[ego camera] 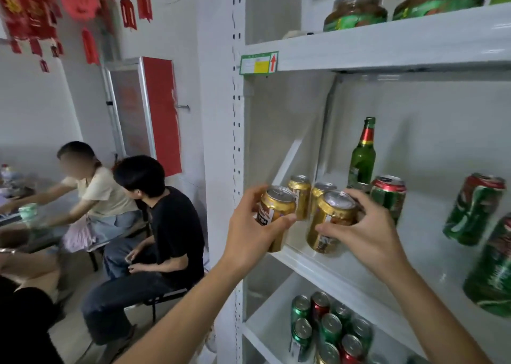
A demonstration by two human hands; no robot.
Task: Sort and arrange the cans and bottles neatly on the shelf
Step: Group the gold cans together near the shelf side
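My left hand (253, 233) grips a gold can (275, 209) at the left front corner of the white middle shelf (318, 267). My right hand (367, 225) grips a second gold can (329, 220) just to its right. Two more gold cans (300, 195) (319, 192) stand upright behind them. A green glass bottle (362, 153) stands further back. A green and red can (388, 195) stands beside the bottle, and two more green cans (474, 209) (490, 267) sit along the right.
The lower shelf holds several green, red and gold cans (329, 330). The top shelf (387, 48) carries jars with green labels (355, 12) and a white box. Left of the shelf upright (237, 142), two people sit at a table (41, 211). Red decorations hang on the wall.
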